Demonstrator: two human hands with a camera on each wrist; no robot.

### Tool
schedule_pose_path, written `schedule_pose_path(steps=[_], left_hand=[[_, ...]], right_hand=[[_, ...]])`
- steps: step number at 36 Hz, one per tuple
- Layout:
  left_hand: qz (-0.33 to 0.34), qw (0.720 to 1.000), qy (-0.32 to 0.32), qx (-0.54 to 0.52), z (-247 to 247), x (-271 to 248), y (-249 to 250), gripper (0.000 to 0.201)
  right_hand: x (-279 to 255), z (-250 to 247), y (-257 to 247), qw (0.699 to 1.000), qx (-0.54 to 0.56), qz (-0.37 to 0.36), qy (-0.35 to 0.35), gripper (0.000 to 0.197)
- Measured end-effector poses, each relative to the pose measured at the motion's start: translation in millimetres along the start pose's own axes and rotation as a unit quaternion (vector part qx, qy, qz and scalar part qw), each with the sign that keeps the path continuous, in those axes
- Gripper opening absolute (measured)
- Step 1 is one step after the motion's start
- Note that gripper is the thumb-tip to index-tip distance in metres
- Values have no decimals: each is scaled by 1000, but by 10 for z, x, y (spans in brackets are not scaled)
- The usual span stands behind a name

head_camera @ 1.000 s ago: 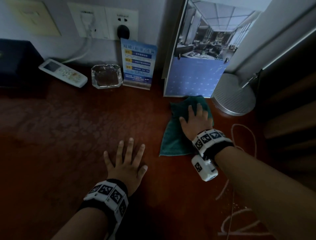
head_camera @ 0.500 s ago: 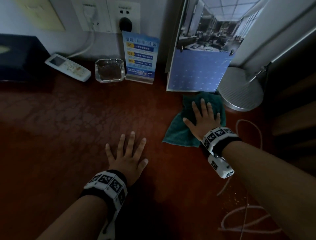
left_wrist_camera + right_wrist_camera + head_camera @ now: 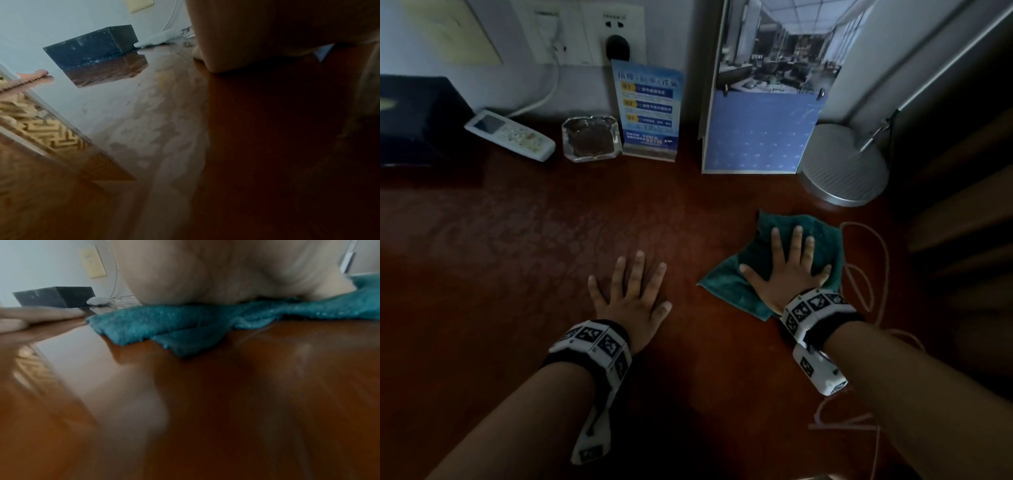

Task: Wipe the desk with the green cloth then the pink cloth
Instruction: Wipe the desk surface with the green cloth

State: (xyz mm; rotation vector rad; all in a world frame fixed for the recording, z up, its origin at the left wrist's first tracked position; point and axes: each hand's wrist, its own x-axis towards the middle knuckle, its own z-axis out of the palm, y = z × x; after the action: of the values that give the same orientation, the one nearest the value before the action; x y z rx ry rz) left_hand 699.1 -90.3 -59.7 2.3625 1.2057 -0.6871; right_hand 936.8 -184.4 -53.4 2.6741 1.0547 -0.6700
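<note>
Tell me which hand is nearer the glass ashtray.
Left. The left hand lies flat on the desk, below and slightly right of the glass ashtray. The right hand presses the green cloth farther right.

Rumpled teal-green cloth (image 3: pixel 750 281) lies flat on glossy red-brown desk (image 3: pixel 517 274).

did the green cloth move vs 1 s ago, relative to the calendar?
Yes. The green terry cloth under the flat right hand has slid toward the person and rightward: it was touching the standing blue calendar's bottom edge, now bare desk separates them.
</note>
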Motion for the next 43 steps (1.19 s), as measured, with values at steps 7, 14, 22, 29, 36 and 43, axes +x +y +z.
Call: schedule_pose_path(steps=[7, 14, 22, 29, 36, 43], left_hand=[[-2, 1000, -31, -2, -61, -3, 19, 62], [-3, 999, -49, -1, -118, -34, 22, 62], [-14, 998, -57, -5, -134, -29, 41, 65], [-44, 998, -50, 6, -179, -80, 129, 65], [-69, 996, -6, 51, -278, -209, 469, 64], [38, 999, 13, 27, 84, -366, 893, 61]], right_hand=[[-404, 175, 51, 1000, 0, 20, -17, 96], [-724, 351, 96, 1000, -4, 9, -16, 93], [-1004, 549, 271, 999, -27, -42, -12, 93], [-1198, 668, 423, 996, -37, -83, -8, 89], [-1415, 806, 676, 988, -39, -150, -5, 93], [-1563, 829, 700, 985, -37, -167, 25, 87]])
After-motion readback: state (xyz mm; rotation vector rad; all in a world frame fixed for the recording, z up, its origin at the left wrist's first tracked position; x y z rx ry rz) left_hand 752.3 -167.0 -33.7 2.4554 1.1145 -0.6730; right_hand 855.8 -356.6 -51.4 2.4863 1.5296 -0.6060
